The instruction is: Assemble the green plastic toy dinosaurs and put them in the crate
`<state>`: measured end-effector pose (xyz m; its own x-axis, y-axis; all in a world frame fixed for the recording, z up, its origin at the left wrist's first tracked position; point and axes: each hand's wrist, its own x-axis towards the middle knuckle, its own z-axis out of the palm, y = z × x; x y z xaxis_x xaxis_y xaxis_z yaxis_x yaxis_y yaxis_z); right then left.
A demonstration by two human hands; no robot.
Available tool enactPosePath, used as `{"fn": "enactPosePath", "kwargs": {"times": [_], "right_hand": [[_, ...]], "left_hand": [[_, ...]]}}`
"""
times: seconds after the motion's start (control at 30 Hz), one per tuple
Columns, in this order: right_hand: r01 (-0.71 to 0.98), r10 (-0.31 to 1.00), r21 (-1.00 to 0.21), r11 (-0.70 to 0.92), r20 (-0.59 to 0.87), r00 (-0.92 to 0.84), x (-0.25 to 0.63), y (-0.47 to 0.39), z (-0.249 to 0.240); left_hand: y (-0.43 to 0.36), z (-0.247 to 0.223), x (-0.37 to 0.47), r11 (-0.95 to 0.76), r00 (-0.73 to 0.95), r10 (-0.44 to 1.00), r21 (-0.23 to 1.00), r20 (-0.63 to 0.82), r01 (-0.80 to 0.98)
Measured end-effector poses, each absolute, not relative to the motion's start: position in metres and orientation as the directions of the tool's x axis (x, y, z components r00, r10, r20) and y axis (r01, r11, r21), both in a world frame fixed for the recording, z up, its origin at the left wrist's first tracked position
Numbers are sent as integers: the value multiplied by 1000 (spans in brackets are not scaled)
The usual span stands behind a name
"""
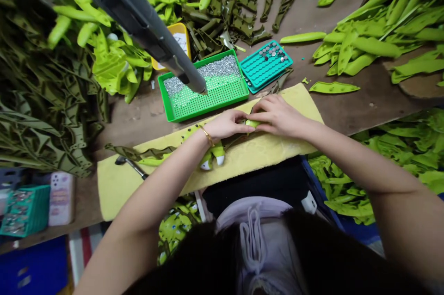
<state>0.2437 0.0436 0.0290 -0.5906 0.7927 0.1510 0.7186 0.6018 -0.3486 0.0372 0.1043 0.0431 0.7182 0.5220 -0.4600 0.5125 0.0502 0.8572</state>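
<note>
My left hand, with a gold bracelet at the wrist, and my right hand meet over a yellow cloth on the table. Both press on a lime-green plastic piece that shows between the fingertips. The piece runs down to the left under my left wrist, ending in a green and white part. A dark olive strip lies on the cloth beside it.
A green tray of small silver screws sits just beyond the hands, a teal slotted tray to its right. A grey tube hangs over the trays. Heaps of green and olive plastic parts surround the table. A phone lies at the left.
</note>
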Motion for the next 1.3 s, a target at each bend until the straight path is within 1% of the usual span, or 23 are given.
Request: {"fn": "enactPosePath", "kwargs": {"times": [0.1,0.27,0.33,0.37,0.4,0.43,0.47,0.5,0.53,0.57,0.6,0.63,0.7,0.73,0.8,0.87,0.97,1.03,1.1,1.13,1.2,1.23,1.3], "right_hand": [[715,798,-375,590,139,-586,243,46,27],[715,810,-405,570,127,-573,240,45,32],[726,828,-416,548,142,-543,238,39,37],[739,853,-435,514,165,-495,238,34,39],[757,894,-478,446,197,-402,237,30,41],[760,940,-554,340,222,-259,236,25,42],[721,974,-662,204,211,-81,235,22,41],[623,986,-779,65,144,78,234,19,39],[475,984,-878,-53,35,174,231,17,36],[305,978,-943,-137,-80,194,227,16,32],[139,974,-972,-191,-169,153,223,16,28],[-4,972,-977,-215,-215,90,217,17,24],[-217,974,-954,-207,-222,49,206,17,18],[-289,973,-939,-187,-218,78,201,17,16],[-364,961,-918,-159,-228,156,195,16,15],[-355,954,-917,-184,-253,159,196,16,15],[-259,959,-936,-237,-269,94,208,17,15],[-242,955,-944,-224,-262,138,219,20,17],[-277,943,-938,-209,-268,197,228,23,21],[-294,940,-931,-215,-278,196,231,24,23],[-292,949,-933,-210,-266,168,233,24,28],[-266,958,-947,-181,-230,168,233,23,30],[-179,969,-981,-74,-113,219,230,20,32]], "left_hand": [[105,43,37,41,723,514,855,-461,516],[103,40,38,125,730,477,860,-489,494],[102,41,38,127,708,502,852,-497,508],[101,43,38,111,698,524,852,-488,512],[100,45,37,89,689,550,853,-472,514],[99,47,37,64,680,581,858,-447,509],[98,50,37,40,673,610,864,-418,501],[98,52,38,18,666,635,869,-391,494],[97,54,38,0,660,655,873,-368,487],[96,55,39,-16,655,671,877,-347,481],[96,56,40,-28,654,682,881,-328,471],[95,56,42,-33,655,687,886,-316,462],[93,56,44,-19,652,693,896,-308,443],[93,55,44,-6,650,694,900,-310,436],[91,54,43,6,650,691,902,-316,432],[91,54,39,7,659,678,899,-327,439],[93,57,34,1,691,624,885,-365,466],[97,61,35,-18,730,541,861,-419,508],[101,65,45,-45,748,502,850,-434,524],[104,68,52,-61,748,523,858,-408,510],[106,74,73,-109,731,613,885,-299,453],[107,76,83,-137,721,648,893,-247,429],[106,81,103,-173,714,673,898,-193,406]]}}
